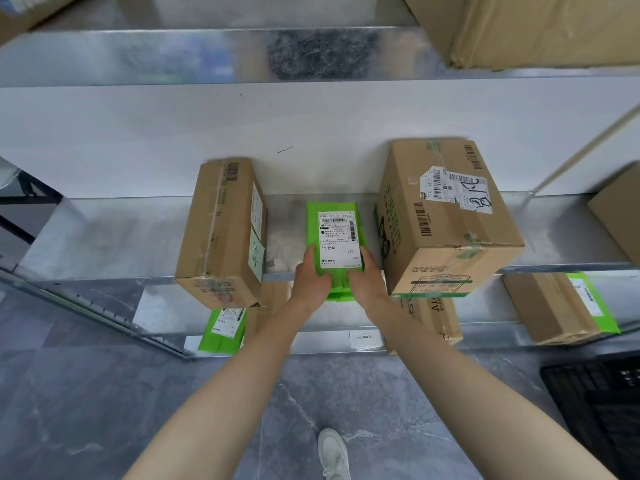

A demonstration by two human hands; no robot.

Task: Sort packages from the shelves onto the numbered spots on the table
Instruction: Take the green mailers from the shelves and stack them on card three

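- Left hand grips the near-left corner of green package, thumb on its label.
- Right hand grips the near-right corner.
- Package rests on metal shelf, near end past the edge, between tall box and large box.

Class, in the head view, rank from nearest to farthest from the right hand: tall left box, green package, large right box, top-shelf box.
1. green package, gripped by the right hand.
2. large box, just right.
3. tall box, left.
4. top-shelf box, upper right.
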